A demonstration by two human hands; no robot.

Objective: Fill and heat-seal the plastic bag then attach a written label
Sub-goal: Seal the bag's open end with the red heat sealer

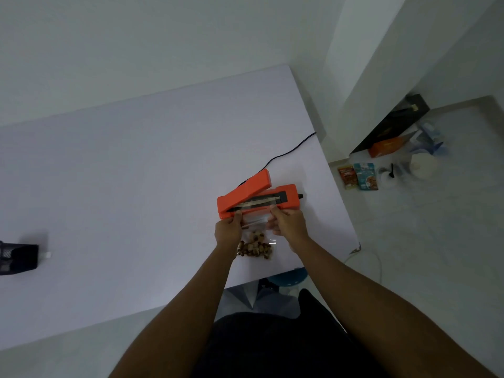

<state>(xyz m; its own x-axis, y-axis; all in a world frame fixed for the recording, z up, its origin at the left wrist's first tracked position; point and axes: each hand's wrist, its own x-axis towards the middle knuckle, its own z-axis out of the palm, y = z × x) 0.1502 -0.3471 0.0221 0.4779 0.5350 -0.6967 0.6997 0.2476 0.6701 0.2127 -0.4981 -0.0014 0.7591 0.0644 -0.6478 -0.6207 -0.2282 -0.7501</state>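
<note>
A white table (136, 186) is seen from above. An orange heat sealer (253, 196) sits on it, a little to the 3 o'clock side of the middle. Its top arm is lifted up, so the sealer is open, and the long sealing strip can be seen along its base. A black cord (293, 148) runs from the back of the sealer toward 1 o'clock and goes off the table edge.

A clear plastic bag (256, 236) lies just at the 6 o'clock side of the sealer. Its open top end is laid on the sealing strip. The lower part of the bag is full of small brown bits of food (255, 246), and that part rests on the table.

The bag is held at both top corners. Its left corner is pinched by the left hand (227, 230), with the fingers curled round the edge. Its right corner is pinched by the right hand (289, 223) in the same way. Both hands touch the front of the sealer.

A dark basket (16, 259) is seen at 9 o'clock, at the far edge of the table. Some packets (357, 177) and a white cup (422, 166) are on the floor at 3 o'clock. A blue stool (289, 278) sits under the table edge at 5 o'clock.
</note>
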